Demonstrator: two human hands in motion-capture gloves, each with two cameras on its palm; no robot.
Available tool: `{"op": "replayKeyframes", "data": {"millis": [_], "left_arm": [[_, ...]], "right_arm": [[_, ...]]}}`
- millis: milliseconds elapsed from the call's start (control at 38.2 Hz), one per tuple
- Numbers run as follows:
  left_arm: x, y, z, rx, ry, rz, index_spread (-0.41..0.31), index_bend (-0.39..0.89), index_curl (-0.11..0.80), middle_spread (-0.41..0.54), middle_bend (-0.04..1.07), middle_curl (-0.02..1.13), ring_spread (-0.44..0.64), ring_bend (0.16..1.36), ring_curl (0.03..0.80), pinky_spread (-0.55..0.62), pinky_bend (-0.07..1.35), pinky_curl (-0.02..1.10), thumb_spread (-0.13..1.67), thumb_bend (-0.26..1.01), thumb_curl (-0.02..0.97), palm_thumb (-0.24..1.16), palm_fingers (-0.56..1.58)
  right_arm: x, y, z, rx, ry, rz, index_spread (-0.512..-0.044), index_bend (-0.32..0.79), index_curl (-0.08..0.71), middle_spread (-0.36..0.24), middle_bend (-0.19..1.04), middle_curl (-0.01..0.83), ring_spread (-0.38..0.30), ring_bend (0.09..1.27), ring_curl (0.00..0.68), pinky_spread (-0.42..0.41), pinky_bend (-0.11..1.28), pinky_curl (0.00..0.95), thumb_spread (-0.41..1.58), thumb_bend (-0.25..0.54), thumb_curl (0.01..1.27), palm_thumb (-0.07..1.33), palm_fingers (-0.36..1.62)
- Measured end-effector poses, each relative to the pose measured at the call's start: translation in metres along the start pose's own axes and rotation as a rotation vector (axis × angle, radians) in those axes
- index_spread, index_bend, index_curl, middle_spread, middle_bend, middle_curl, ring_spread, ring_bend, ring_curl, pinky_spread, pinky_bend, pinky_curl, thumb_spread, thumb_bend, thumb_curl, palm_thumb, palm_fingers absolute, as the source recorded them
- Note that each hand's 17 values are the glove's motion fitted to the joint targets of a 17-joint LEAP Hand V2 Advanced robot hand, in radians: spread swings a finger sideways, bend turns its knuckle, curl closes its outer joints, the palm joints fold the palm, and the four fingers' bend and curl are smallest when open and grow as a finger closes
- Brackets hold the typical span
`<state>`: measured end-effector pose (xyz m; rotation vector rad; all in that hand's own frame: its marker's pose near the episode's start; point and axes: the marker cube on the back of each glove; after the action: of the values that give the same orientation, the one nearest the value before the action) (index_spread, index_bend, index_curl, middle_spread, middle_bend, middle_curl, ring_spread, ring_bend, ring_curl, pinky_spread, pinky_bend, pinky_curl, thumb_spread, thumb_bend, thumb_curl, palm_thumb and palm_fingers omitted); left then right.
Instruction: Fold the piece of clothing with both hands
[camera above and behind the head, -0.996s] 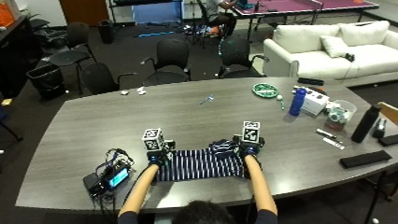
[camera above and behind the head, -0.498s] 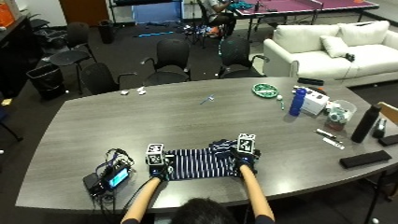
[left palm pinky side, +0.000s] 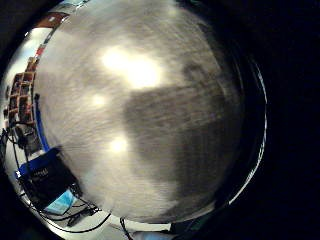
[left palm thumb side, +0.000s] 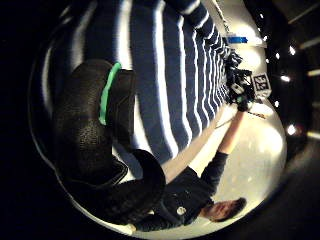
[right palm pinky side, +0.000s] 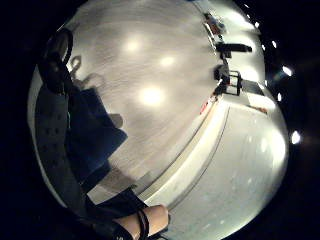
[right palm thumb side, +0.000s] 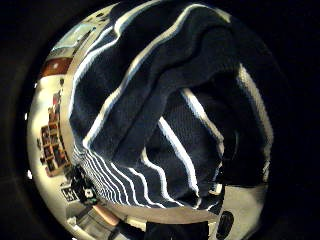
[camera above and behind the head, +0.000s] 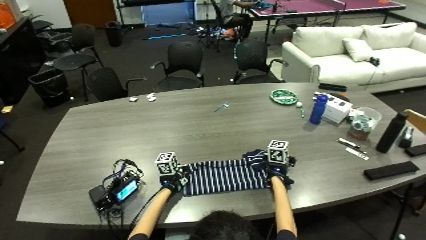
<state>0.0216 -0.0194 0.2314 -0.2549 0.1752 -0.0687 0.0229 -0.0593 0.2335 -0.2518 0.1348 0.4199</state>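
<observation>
Your hands have drawn back toward you over the last second: earlier they sat further up the surface with the garment stretched longer between them, and now both lie close to the near edge, at the two ends of a shorter, wider band of cloth. I read that as a fold just brought over toward you, so the piece of clothing (camera above and behind the head: 225, 176) now lies doubled, and the next step is probably to flatten it or start a crosswise fold.

The piece of clothing, dark blue with thin white stripes, lies on the surface (camera above and behind the head: 200, 125) near its near edge, roughly midway along it, directly in front of you.

Your left hand (camera above and behind the head: 172, 179) is at the garment's left end; the left thumb side palm view shows curled fingers (left palm thumb side: 107, 135) lying against the striped cloth, so it seems to grip the edge there. Your right hand (camera above and behind the head: 275, 169) is at the right end, where the cloth bunches up darker; its thumb side palm view is filled with gathered folds, so it looks to be holding a bunch, though the fingers themselves barely show.

As for containers: toward the far right corner stand a blue bottle (camera above and behind the head: 319, 108), a clear tub (camera above and behind the head: 363, 121) whose contents I cannot make out, and a black bottle (camera above and behind the head: 390, 132) at the right edge. None touches the garment.
</observation>
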Motion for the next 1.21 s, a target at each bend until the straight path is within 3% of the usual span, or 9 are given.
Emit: {"op": "replayKeyframes", "data": {"millis": [236, 341, 446, 550, 734, 917, 996, 1074, 1205], "left_arm": [[0.003, 0.000, 0.000, -0.020, 0.023, 0.011, -0.061, 0.15, 0.371, 0.208, 0.18, 0.26, 0.36, 0.52, 0.348, 0.36, 0.33, 0.38, 1.36, 0.02, 0.277, 0.21, 0.08], [0.007, 0.006, -0.009, -0.028, 0.073, 0.107, -0.061, 0.15, 0.363, 0.202, 0.18, 0.27, 0.36, 0.53, 0.343, 0.36, 0.33, 0.38, 1.36, 0.02, 0.275, 0.22, 0.08], [0.000, 0.009, -0.027, 0.043, 0.060, 0.062, -0.055, 0.15, 0.359, 0.198, 0.18, 0.27, 0.36, 0.53, 0.337, 0.35, 0.33, 0.38, 1.36, 0.01, 0.270, 0.23, 0.09], [-0.009, 0.015, -0.045, 0.135, 0.045, 0.000, -0.052, 0.16, 0.357, 0.195, 0.17, 0.27, 0.36, 0.53, 0.334, 0.34, 0.33, 0.37, 1.37, 0.00, 0.268, 0.23, 0.11], [-0.019, 0.036, -0.074, 0.206, 0.104, 0.008, -0.045, 0.18, 0.363, 0.192, 0.16, 0.27, 0.34, 0.54, 0.328, 0.32, 0.33, 0.37, 1.38, -0.01, 0.265, 0.23, 0.15], [-0.053, 0.062, -0.105, 0.331, 0.100, -0.109, -0.039, 0.19, 0.374, 0.177, 0.17, 0.28, 0.30, 0.55, 0.325, 0.28, 0.32, 0.36, 1.39, 0.00, 0.265, 0.26, 0.23], [-0.069, 0.046, -0.100, 0.374, 0.157, -0.050, -0.038, 0.19, 0.381, 0.172, 0.17, 0.28, 0.29, 0.54, 0.322, 0.27, 0.31, 0.36, 1.40, 0.00, 0.264, 0.26, 0.25], [-0.083, 0.037, -0.096, 0.407, 0.192, -0.008, -0.037, 0.19, 0.386, 0.170, 0.16, 0.28, 0.28, 0.54, 0.322, 0.26, 0.31, 0.36, 1.40, -0.01, 0.264, 0.27, 0.26], [-0.084, 0.060, -0.110, 0.427, 0.202, -0.017, -0.037, 0.19, 0.392, 0.164, 0.16, 0.28, 0.27, 0.54, 0.320, 0.25, 0.29, 0.36, 1.40, 0.00, 0.263, 0.27, 0.27]], "right_arm": [[0.067, -0.008, -0.023, 0.068, -0.024, 0.173, -0.254, 0.15, 0.295, -0.193, 0.31, 0.469, -0.235, 0.46, 0.423, -0.346, 0.67, 0.374, 0.64, -0.006, 0.64, 0.98, 1.18], [0.068, -0.001, -0.051, 0.090, -0.074, 0.166, -0.257, 0.15, 0.306, -0.199, 0.31, 0.476, -0.241, 0.45, 0.425, -0.351, 0.65, 0.374, 0.57, -0.021, 0.66, 0.99, 1.18], [0.045, -0.012, -0.081, 0.146, -0.081, 0.135, -0.259, 0.15, 0.319, -0.205, 0.31, 0.481, -0.245, 0.44, 0.427, -0.350, 0.64, 0.374, 0.52, -0.024, 0.67, 1.01, 1.19], [0.005, 0.007, -0.121, 0.222, -0.045, 0.067, -0.260, 0.14, 0.326, -0.217, 0.31, 0.487, -0.248, 0.43, 0.429, -0.348, 0.63, 0.376, 0.48, -0.030, 0.68, 1.01, 1.19], [-0.114, 0.069, -0.163, 0.277, 0.006, -0.132, -0.259, 0.13, 0.336, -0.217, 0.30, 0.495, -0.247, 0.43, 0.438, -0.349, 0.62, 0.379, 0.43, -0.032, 0.70, 1.01, 1.18], [-0.272, 0.143, -0.115, 0.028, 0.098, -0.446, -0.250, 0.08, 0.307, -0.199, 0.19, 0.471, -0.246, 0.48, 0.456, -0.345, 0.70, 0.406, 0.48, -0.045, 0.70, 0.95, 1.13], [-0.312, 0.163, -0.091, -0.051, 0.111, -0.497, -0.239, -0.04, 0.250, -0.168, 0.13, 0.444, -0.239, 0.54, 0.468, -0.353, 0.81, 0.430, 0.69, -0.051, 0.66, 0.87, 1.05], [-0.337, 0.175, -0.085, -0.068, 0.070, -0.561, -0.236, -0.03, 0.217, -0.149, 0.14, 0.436, -0.222, 0.57, 0.474, -0.339, 0.84, 0.436, 0.83, -0.052, 0.62, 0.79, 0.98], [-0.349, 0.162, -0.100, 0.012, -0.017, -0.630, -0.230, 0.05, 0.203, -0.133, 0.17, 0.431, -0.200, 0.55, 0.464, -0.317, 0.80, 0.422, 0.99, -0.026, 0.57, 0.75, 0.99]]}}
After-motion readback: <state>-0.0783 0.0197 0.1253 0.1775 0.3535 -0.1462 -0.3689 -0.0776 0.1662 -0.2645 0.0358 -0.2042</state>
